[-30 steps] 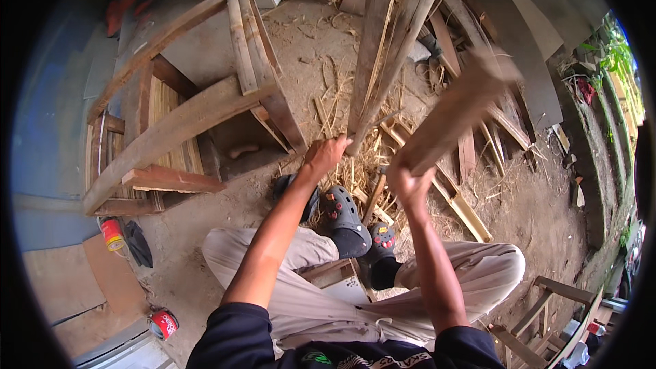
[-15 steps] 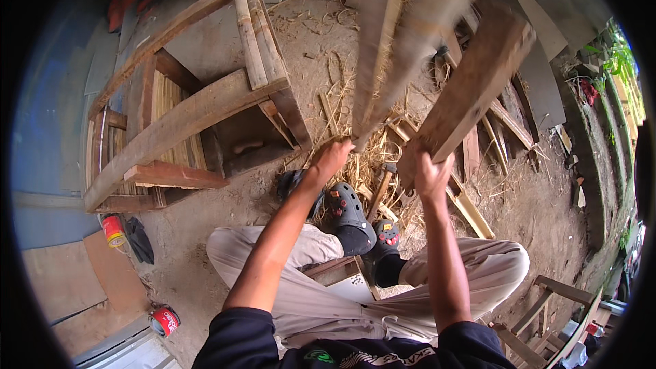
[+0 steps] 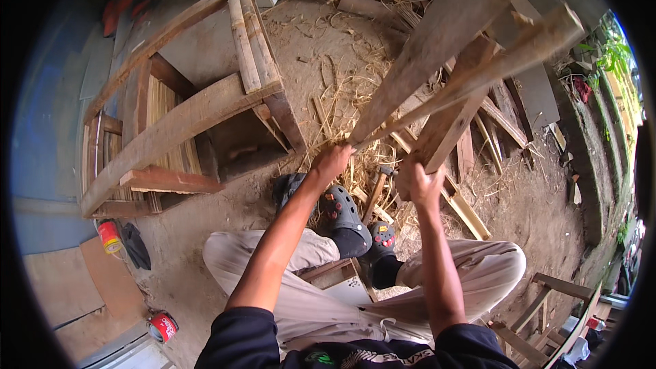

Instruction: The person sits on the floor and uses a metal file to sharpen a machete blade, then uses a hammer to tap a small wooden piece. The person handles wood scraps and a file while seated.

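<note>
My left hand (image 3: 333,162) is closed around the near ends of two long wooden strips. One strip (image 3: 437,55) is wide at its far end; the other strip (image 3: 519,61) is narrower, and they fan apart toward the upper right. The narrower one crosses in front of a thick wooden beam (image 3: 447,133); whether they touch I cannot tell. Fingers of my right hand (image 3: 425,188) grip this beam by its near end, and it slants up and away. Below, between the hands, a hammer (image 3: 375,196) lies among wood shavings near my clogs.
A large wooden frame (image 3: 184,113) stands at the left, with two battens on its far corner. Wood shavings (image 3: 365,123) cover the dirt floor ahead. Offcuts (image 3: 502,123) are piled to the right. Two red cans, one here (image 3: 162,326), sit at the lower left; a small wooden frame (image 3: 540,314) is lower right.
The two strips in my left hand have swung to the right and now cross before the beam. The beam in my right hand has shifted slightly left, its far end now partly hidden.
</note>
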Action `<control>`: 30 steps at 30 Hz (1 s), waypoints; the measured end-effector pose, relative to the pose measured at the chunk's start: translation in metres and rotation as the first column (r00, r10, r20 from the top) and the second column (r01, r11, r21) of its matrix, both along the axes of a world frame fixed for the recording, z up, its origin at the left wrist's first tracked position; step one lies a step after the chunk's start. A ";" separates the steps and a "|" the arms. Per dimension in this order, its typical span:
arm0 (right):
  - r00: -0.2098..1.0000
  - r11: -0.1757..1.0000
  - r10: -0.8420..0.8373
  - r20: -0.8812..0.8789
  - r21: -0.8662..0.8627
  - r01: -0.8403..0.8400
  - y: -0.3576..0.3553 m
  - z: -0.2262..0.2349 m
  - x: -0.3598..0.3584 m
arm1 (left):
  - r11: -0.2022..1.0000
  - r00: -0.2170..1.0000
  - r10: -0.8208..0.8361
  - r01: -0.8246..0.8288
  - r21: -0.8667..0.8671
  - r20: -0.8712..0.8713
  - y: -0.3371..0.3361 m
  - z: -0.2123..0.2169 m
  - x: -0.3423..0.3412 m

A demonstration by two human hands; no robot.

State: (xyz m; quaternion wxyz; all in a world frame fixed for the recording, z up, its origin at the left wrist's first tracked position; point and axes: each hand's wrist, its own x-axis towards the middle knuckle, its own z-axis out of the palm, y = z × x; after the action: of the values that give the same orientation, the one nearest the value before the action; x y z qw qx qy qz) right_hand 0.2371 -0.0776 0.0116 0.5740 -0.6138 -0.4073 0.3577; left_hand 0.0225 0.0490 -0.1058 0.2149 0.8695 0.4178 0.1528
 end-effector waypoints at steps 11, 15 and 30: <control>0.997 0.989 0.067 0.032 -0.137 -0.062 0.008 -0.001 -0.007 | 0.999 0.987 -0.015 0.009 -0.036 -0.158 0.024 0.017 0.004; 0.991 0.996 0.025 0.134 0.082 -0.036 0.010 -0.011 -0.010 | 0.997 0.993 0.068 -0.071 -0.027 -0.101 0.020 0.005 0.000; 0.988 0.996 0.076 -0.133 0.056 -0.069 0.009 -0.031 -0.014 | 0.994 0.989 0.107 -0.107 0.000 -0.099 0.016 -0.003 0.019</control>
State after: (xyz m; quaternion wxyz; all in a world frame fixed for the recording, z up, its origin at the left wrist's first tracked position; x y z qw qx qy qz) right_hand 0.2234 -0.0682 -0.0194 0.6022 -0.5582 -0.3986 0.4085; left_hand 0.0418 0.0649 -0.1089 0.1879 0.8517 0.4743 0.1196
